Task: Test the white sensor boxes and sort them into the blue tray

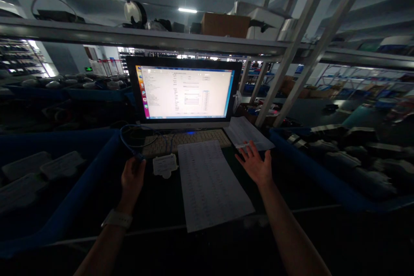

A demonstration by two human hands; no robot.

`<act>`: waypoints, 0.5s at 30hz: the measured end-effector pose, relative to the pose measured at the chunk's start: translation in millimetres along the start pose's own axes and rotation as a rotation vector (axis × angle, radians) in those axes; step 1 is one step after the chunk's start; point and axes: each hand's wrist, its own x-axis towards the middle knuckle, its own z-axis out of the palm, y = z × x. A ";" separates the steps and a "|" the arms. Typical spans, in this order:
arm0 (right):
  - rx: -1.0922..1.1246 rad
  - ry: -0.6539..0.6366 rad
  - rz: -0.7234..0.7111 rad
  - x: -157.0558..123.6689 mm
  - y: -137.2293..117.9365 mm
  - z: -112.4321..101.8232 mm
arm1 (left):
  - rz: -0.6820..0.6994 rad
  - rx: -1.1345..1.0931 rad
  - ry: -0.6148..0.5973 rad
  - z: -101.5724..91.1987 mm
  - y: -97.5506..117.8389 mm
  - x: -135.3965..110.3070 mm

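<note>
My left hand (pixel 133 175) is closed on the end of a blue cable (pixel 124 140), which loops up and over the keyboard (pixel 190 137). Just right of that hand lies a small white labelled device (pixel 164 165). My right hand (pixel 257 164) is palm up with its fingers spread, holding nothing. Its fingertips are near a pen (pixel 247 144) that rests on a stack of papers (pixel 249 131). Between my hands a long printed sheet (pixel 211 185) lies on the dark table, its top overlapping the keyboard's front edge. Behind the keyboard a monitor (pixel 184 92) shows a form window.
A blue bin (pixel 97 172) with several white labelled devices stands at the left. Another blue bin (pixel 310 172) full of dark and white devices is at the right. Overhead runs a metal shelf (pixel 161 39) bearing a cardboard box (pixel 225 25); slanted metal posts (pixel 302 39) rise at the right.
</note>
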 end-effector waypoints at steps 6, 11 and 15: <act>-0.030 -0.019 0.021 -0.3 0.0 1.4 | -0.012 0.006 0.007 -0.9 2.8 -0.9; -0.001 -0.019 0.016 -1.4 -0.2 2.4 | 0.014 0.019 0.007 -0.7 2.6 -1.2; -0.024 -0.037 0.024 -1.5 0.2 2.8 | 0.004 0.006 0.002 -0.3 -0.6 -0.6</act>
